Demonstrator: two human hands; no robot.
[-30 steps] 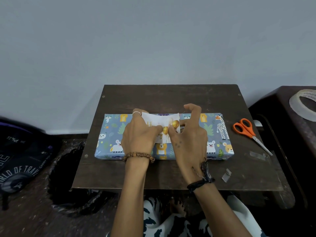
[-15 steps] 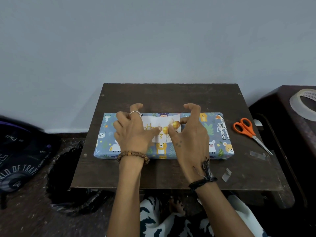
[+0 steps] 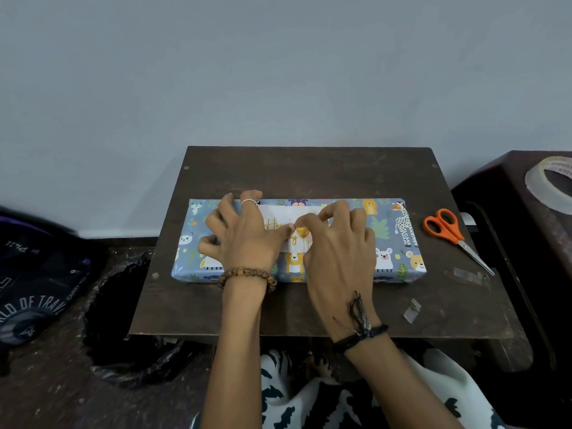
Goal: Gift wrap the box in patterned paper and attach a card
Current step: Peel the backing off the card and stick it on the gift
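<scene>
Far left, a black bag lies on the floor, clear of the work. The wrapped box sits across the middle of the small table, its ends near both side edges. Left hand rests on the box with fingers spread and bent, thumb tip pressing the card. Right hand has curled fingers down on the card's right part. Judged step: fixing the card, wrapping done. Next move calls for firm pressure without shifting it. Open room lies behind and in front of the box; scissors and tape scraps occupy the right margin, tape roll beyond
</scene>
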